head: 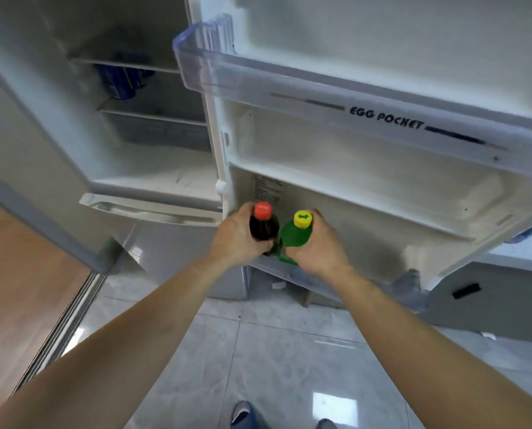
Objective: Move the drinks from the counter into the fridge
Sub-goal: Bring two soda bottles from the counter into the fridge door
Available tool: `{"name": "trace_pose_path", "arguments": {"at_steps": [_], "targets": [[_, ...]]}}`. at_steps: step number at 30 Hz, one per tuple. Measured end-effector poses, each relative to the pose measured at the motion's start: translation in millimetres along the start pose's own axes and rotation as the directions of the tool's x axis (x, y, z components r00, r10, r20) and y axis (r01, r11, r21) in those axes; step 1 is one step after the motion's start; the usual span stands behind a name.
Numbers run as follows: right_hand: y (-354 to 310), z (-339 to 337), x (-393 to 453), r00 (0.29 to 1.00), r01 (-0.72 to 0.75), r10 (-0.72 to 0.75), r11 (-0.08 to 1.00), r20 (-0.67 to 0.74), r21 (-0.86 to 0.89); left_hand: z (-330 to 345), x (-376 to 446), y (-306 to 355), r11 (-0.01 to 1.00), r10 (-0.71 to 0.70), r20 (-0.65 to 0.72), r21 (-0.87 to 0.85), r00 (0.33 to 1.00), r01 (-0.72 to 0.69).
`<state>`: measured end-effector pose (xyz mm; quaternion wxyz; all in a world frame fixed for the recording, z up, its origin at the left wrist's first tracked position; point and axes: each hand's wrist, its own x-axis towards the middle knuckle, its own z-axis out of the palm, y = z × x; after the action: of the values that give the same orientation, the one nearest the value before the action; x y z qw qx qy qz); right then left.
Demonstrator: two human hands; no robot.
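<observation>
My left hand (237,236) grips a dark cola bottle (264,227) with a red cap. Beside it, my right hand (317,246) grips a green bottle (294,235) with a yellow cap. Both bottles stand upright, side by side and touching, at the lowest shelf (292,275) of the open fridge door. Their lower parts are hidden behind my hands and the shelf's front. Inside the fridge (153,168), several blue cans (121,80) sit on a middle shelf.
A clear door bin (289,88) marked EGG POCKET juts out above my hands. A white door shelf (367,187) lies between it and the bottles. A wooden door panel (23,274) is at the left, a grey cabinet (490,298) at the right, glossy tiles below.
</observation>
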<state>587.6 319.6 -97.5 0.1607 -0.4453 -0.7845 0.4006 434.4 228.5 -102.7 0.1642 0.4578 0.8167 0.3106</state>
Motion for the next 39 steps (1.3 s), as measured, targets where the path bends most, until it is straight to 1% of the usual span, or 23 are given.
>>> {"name": "trace_pose_path", "arguments": {"at_steps": [3, 6, 10, 14, 16, 19, 22, 24, 26, 29, 31, 33, 34, 36, 38, 39], "targets": [[-3.4, 3.8, 2.2, 0.999, -0.048, 0.048, 0.999, 0.002, -0.001, 0.4, -2.7, -9.3, 0.999, 0.021, -0.018, -0.036, 1.000, -0.022], [-4.1, 7.4, -2.1, 0.999, -0.039, 0.039, 0.999, -0.006, -0.008, -2.2, -5.0, -13.7, 0.996, 0.044, -0.048, -0.070, 0.998, -0.047], [-5.7, 14.9, -7.2, 0.999, -0.020, 0.020, 1.000, -0.037, 0.003, -1.9, -8.5, -16.2, 0.994, 0.026, -0.080, -0.106, 0.996, -0.035], [-10.4, 13.4, -7.3, 1.000, -0.011, 0.011, 0.999, 0.016, -0.042, -3.3, -12.9, -16.1, 0.992, 0.001, -0.085, -0.123, 0.996, -0.012], [-10.2, 6.8, -12.0, 1.000, -0.012, 0.012, 0.999, 0.006, -0.032, -2.8, -20.0, -13.2, 0.987, -0.009, -0.117, -0.158, 0.993, -0.010], [-4.8, -5.5, -29.2, 0.997, 0.017, -0.017, 1.000, -0.072, 0.004, 2.7, -37.3, -4.5, 0.974, -0.030, -0.258, -0.226, 0.966, -0.030], [5.9, -17.2, -55.6, 0.975, 0.098, -0.077, 0.991, -0.207, 0.093, 13.5, -60.3, 9.9, 0.957, -0.009, -0.401, -0.269, 0.916, -0.109], [17.9, -26.2, -77.0, 0.952, 0.138, -0.087, 0.978, -0.295, 0.156, 24.3, -78.3, 22.0, 0.945, 0.023, -0.444, -0.282, 0.896, -0.164], [33.4, -37.4, -100.1, 0.929, 0.144, -0.067, 0.971, -0.364, 0.189, 37.6, -96.6, 35.0, 0.931, 0.039, -0.448, -0.309, 0.893, -0.196], [65.8, -57.6, -139.0, 0.892, 0.117, 0.000, 0.966, -0.452, 0.230, 63.6, -123.5, 54.6, 0.907, 0.070, -0.400, -0.356, 0.914, -0.225], [93.4, -73.4, -170.3, 0.852, 0.086, 0.063, 0.963, -0.519, 0.257, 85.9, -142.4, 69.8, 0.893, 0.092, -0.356, -0.384, 0.930, -0.235], [123.4, -89.1, -204.4, 0.802, 0.039, 0.150, 0.953, -0.578, 0.300, 111.8, -162.1, 85.8, 0.881, 0.081, -0.284, -0.428, 0.956, -0.201], [139.2, -96.7, -221.7, 0.774, 0.011, 0.203, 0.942, -0.600, 0.334, 125.3, -172.0, 92.9, 0.877, 0.067, -0.230, -0.451, 0.971, -0.168], [171.8, -109.9, -255.9, 0.711, -0.057, 0.328, 0.909, -0.622, 0.414, 153.1, -191.5, 103.8, 0.870, 0.036, -0.068, -0.488, 0.997, -0.065], [204.7, -120.8, -289.0, 0.642, -0.136, 0.455, 0.860, -0.617, 0.493, 181.7, -208.1, 107.6, 0.872, 0.002, 0.131, -0.485, 0.991, 0.063], [220.9, -124.7, -305.1, 0.605, -0.170, 0.515, 0.828, -0.607, 0.534, 195.8, -214.7, 106.3, 0.868, -0.028, 0.235, -0.476, 0.972, 0.141]]}}
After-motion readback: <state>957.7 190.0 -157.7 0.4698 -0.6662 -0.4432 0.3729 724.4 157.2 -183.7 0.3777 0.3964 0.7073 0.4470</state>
